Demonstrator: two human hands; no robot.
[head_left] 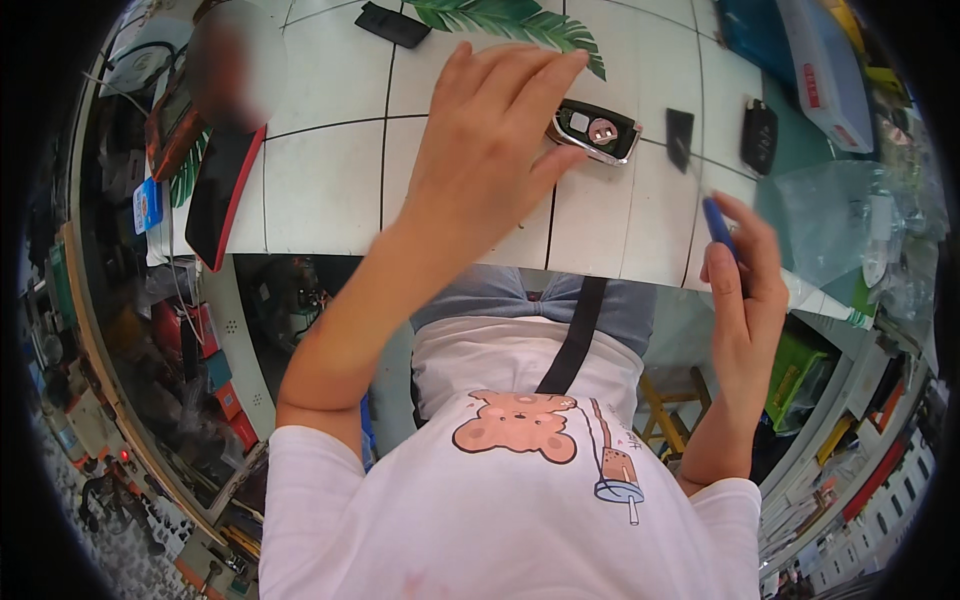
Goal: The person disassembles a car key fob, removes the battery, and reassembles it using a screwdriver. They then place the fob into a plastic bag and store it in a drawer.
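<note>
- Key fob, opened and face up, lies right of the middle on the white tiled table; a flat, hard base like this suits fine work;
- Left hand hangs over the fob's left end, fingers bent, thumb spread from the index finger; whether it touches, I cannot tell; bracing the shell by its rim should stop it skidding;
- Right hand, nearer and further right, pinches a blue tool between thumb and index finger; its tip is blurred; a low angle and light pressure seem wise;
- Red-edged phone lies well apart, left;
- Second black fob lies right; black piece lies far; dark flat piece lies between the fobs; keeping these separate should prevent mix-ups;
- Round disc, smallest, sits inside the opened fob; best kept unscratched.
</note>
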